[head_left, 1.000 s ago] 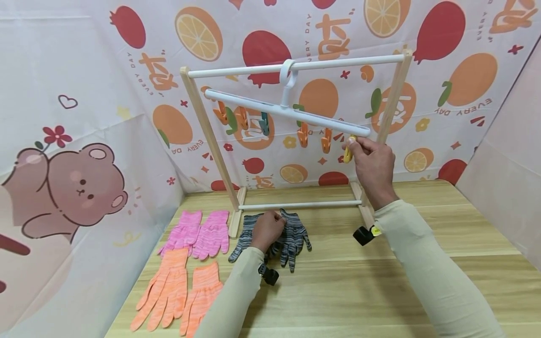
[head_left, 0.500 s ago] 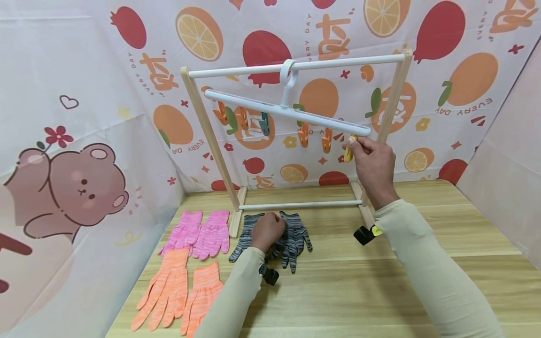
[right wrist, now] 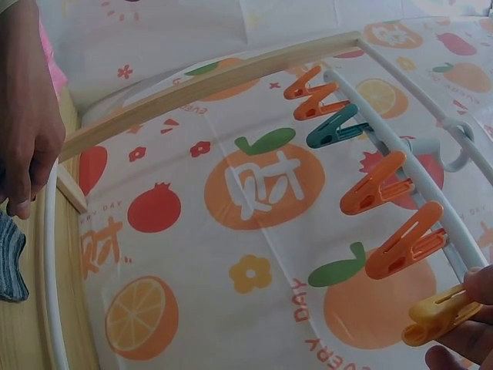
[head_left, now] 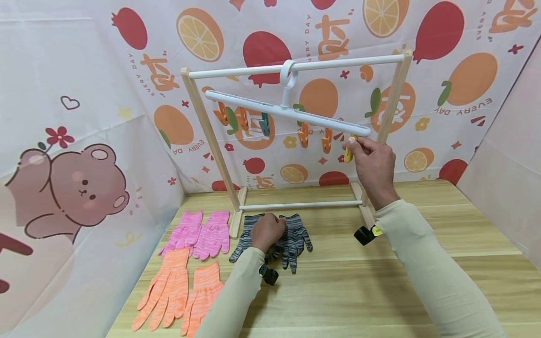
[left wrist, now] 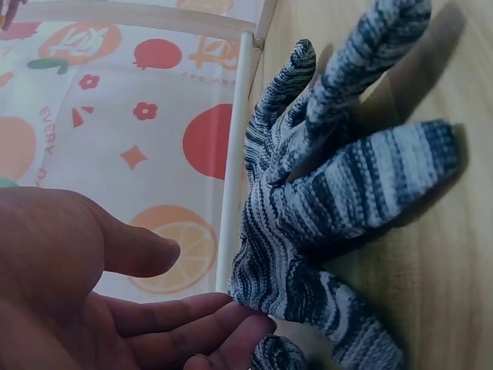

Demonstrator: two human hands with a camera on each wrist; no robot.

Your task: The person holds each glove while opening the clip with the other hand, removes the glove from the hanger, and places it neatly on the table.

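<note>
My right hand (head_left: 375, 166) pinches a yellow clothespin (head_left: 348, 151) at the lower right end of a white hanger (head_left: 249, 102), which hangs tilted, right end down. In the right wrist view the yellow clothespin (right wrist: 439, 314) lies between thumb and fingers, at the hanger bar. Several orange clothespins (right wrist: 377, 183) and a teal clothespin (right wrist: 337, 127) line the bar. My left hand (head_left: 268, 231) is low over two grey-black striped knit gloves (head_left: 297, 238), partly covering them. In the left wrist view its fingertips are right at a striped glove's cuff (left wrist: 266, 277), the thumb held apart.
A rack of wooden posts and white rods (head_left: 338, 62) stands on the wooden table (head_left: 338, 291), bearing the hanger. Two pink gloves (head_left: 211, 234) lie left of the striped ones, with two orange gloves (head_left: 169, 286) in front. Fruit-printed cloth (head_left: 270, 47) closes off the back.
</note>
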